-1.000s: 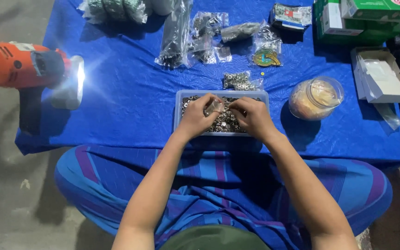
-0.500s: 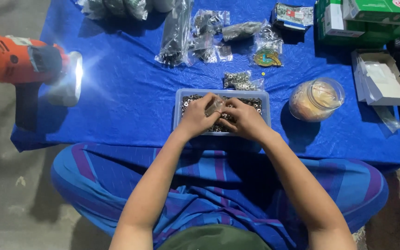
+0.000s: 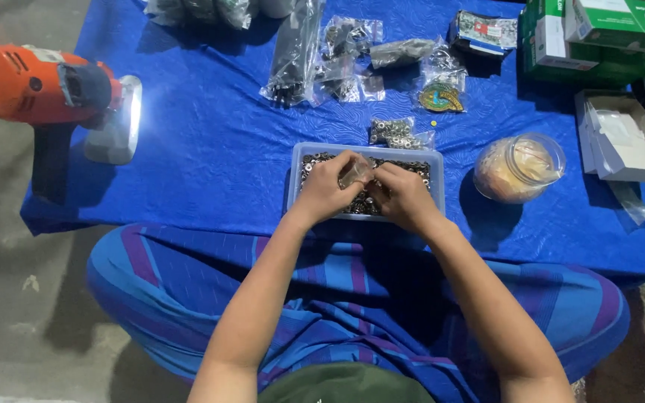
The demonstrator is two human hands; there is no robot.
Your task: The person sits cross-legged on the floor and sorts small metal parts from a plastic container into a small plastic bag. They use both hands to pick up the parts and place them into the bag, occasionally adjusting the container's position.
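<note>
One head-worn camera looks steeply down from above the seated person, close over the lap. The blue cloth (image 3: 210,149) fills the upper frame; the forearms enter from the bottom edge.

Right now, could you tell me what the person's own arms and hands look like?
Both arms are bare from above the elbow down; no sleeves show. The left hand and right hand wear no gloves, and I see no watch, ring or bracelet. Below them lies a blue garment with purple stripes across the lap.
</note>
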